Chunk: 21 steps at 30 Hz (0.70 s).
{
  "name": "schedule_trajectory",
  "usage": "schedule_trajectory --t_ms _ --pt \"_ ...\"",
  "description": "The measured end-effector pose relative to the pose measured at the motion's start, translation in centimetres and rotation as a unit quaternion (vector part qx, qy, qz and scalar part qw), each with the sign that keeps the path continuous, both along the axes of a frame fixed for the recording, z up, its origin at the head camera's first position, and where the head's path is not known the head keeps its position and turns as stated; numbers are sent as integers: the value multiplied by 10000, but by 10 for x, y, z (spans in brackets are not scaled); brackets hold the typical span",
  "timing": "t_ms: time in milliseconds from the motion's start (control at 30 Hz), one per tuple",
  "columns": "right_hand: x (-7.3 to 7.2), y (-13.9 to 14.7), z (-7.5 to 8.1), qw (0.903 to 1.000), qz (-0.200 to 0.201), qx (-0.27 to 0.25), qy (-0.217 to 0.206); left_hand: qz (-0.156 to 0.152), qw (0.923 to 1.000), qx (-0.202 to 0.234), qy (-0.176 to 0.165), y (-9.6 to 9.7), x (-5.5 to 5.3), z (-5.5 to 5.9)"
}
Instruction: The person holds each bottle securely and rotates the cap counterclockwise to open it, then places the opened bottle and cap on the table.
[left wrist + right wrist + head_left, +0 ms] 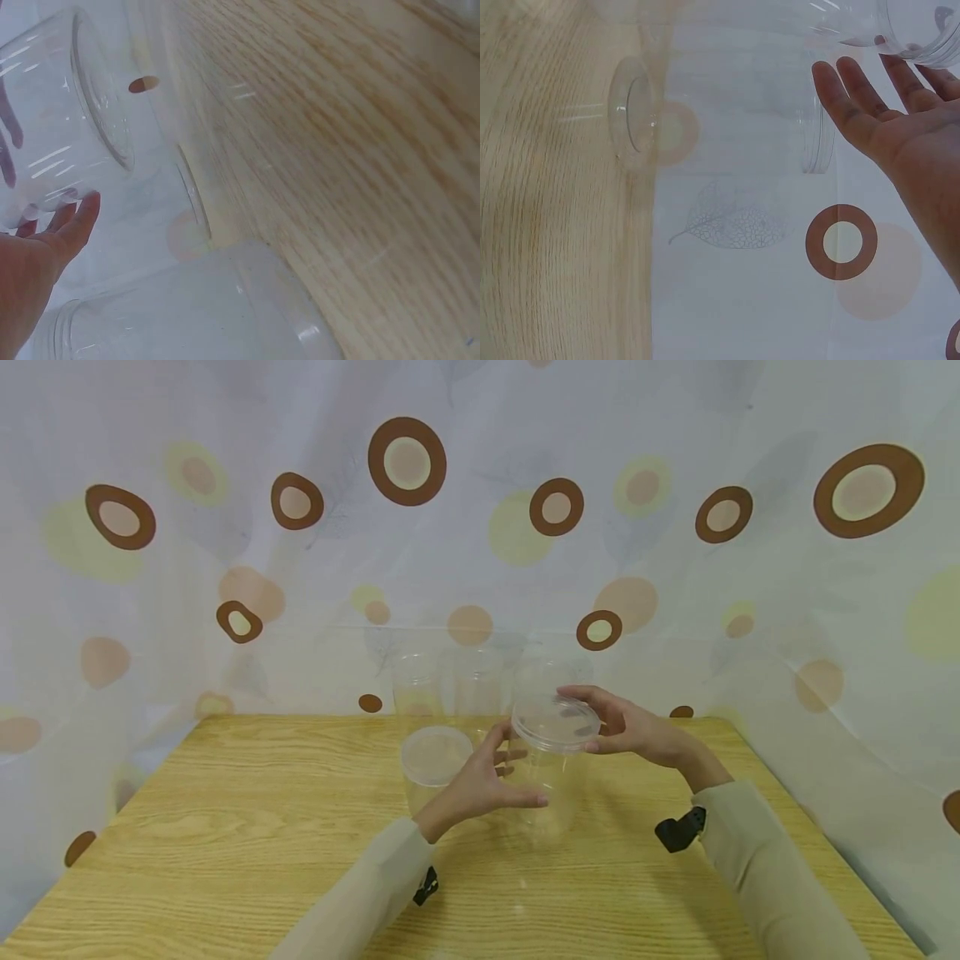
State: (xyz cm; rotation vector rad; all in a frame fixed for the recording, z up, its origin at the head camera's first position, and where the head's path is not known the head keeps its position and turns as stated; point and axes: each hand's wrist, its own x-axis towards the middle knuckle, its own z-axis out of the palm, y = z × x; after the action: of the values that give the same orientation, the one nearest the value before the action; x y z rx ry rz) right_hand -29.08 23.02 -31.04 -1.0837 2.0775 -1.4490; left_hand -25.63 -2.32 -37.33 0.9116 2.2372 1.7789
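A clear plastic jar (543,781) with a clear lid (557,723) is between the two hands. My left hand (480,781) grips the jar's body from the left, thumb in front and fingers behind. At the top, my right hand (633,727) holds the lid by its edge, thumb on the near side and fingers on the far side. In the left wrist view the held jar (60,97) is raised, its base above the table. The right wrist view shows fingers (855,90) spread beside the ridged rim.
Left of the held jar stands another clear jar with a whitish lid (437,756). Several clear jars (416,689) stand behind, toward the back of the wooden table (247,827). A patterned curtain (480,552) hangs just past the table's back edge.
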Motion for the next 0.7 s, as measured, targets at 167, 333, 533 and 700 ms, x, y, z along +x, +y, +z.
schedule_trajectory --t_ms 167,333,533,700 --pt "5 1 -2 9998 -138 -88 62 61 10000 10 -52 -1 8 11" --pt "16 -3 -7 9949 -838 -132 551 164 9998 81 -25 0 1 1" --pt "27 -16 -10 9774 -1830 121 1050 319 9993 171 106 3 -10 -14" --pt "31 -22 -10 9663 -2280 258 1167 340 9992 155 148 4 -10 -14"
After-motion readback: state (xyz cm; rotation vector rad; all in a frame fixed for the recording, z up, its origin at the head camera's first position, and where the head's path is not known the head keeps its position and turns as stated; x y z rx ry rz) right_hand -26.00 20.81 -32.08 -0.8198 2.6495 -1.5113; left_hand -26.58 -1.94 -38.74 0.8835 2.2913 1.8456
